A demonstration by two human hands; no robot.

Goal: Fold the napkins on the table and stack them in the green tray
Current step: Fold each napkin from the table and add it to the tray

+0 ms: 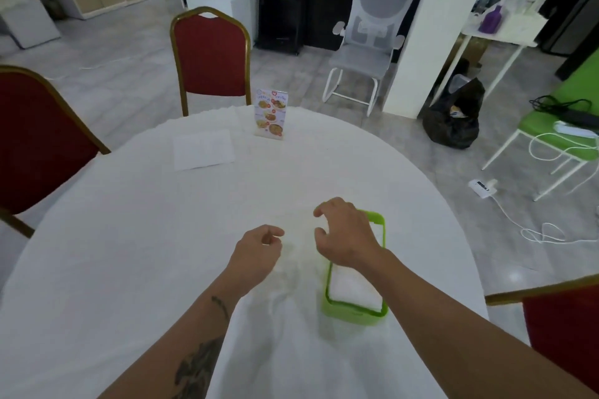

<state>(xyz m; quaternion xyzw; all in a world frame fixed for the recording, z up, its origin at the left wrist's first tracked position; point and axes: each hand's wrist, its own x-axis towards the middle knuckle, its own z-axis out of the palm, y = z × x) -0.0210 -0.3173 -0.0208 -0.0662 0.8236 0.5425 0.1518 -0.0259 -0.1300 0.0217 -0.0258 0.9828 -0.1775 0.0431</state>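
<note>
A green tray point(355, 310) stands on the white-clothed round table point(129, 253), to the right of centre near me, with folded white napkins point(351, 287) stacked inside it. My right hand point(346, 232) hovers over the tray's far end, fingers loosely curled and holding nothing. My left hand point(257, 251) hangs just left of the tray above the cloth, fingers loosely curled, empty. A flat white napkin point(202, 149) lies unfolded at the far left of the table, well beyond both hands.
A menu card stand point(271, 114) is upright at the table's far edge. Red chairs sit at the far side point(210, 55), the left point(35, 139) and the near right point(564, 330). A white office chair point(369, 39) and a black bag point(453, 120) are on the floor beyond.
</note>
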